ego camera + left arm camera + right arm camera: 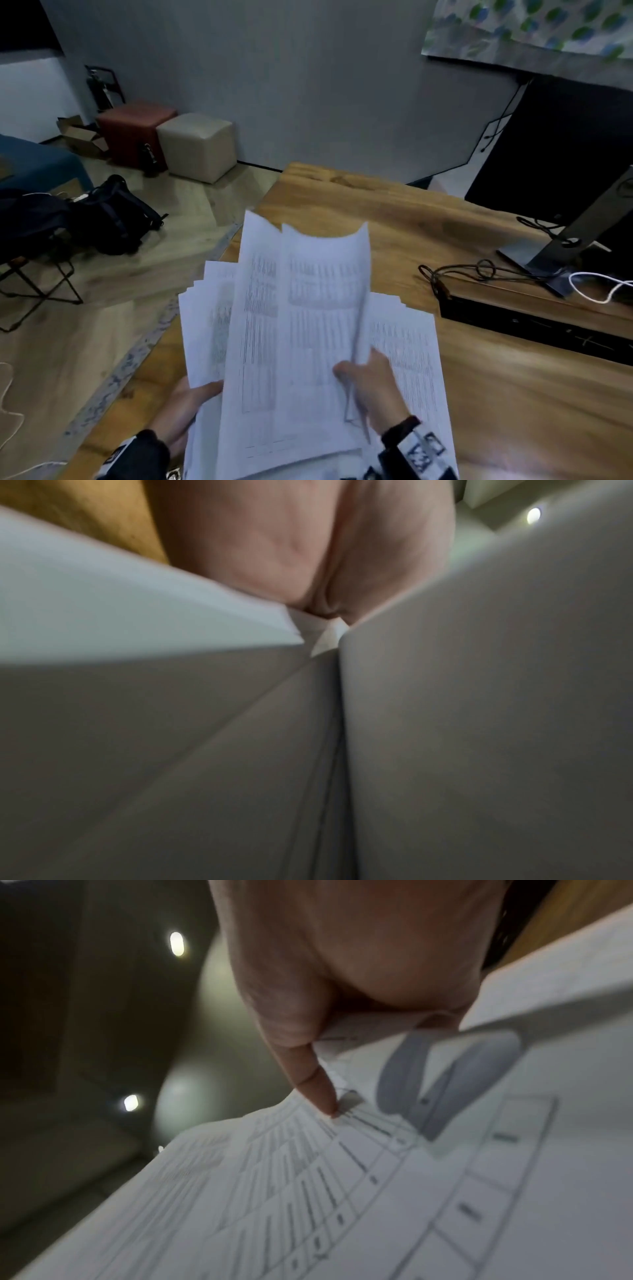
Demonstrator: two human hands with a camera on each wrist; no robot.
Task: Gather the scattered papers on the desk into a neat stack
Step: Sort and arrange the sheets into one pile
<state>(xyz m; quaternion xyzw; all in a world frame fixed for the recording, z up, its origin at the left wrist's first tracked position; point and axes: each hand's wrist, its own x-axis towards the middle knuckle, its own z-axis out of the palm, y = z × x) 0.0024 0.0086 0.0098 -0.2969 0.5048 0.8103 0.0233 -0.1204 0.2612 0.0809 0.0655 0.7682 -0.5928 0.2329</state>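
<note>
A fanned bundle of printed white papers is raised over the near left part of the wooden desk. My left hand grips the bundle's lower left edge, thumb on top. My right hand pinches the right edge of the top sheets, which curl upward. More sheets spread out beneath, toward the right. In the left wrist view the palm is pressed against blurred paper. In the right wrist view the thumb presses onto a printed table sheet.
A black monitor on a stand sits at the desk's far right, with a black cable, a white cable and a dark bar in front. On the floor to the left are a backpack, a folding stool and two cube seats.
</note>
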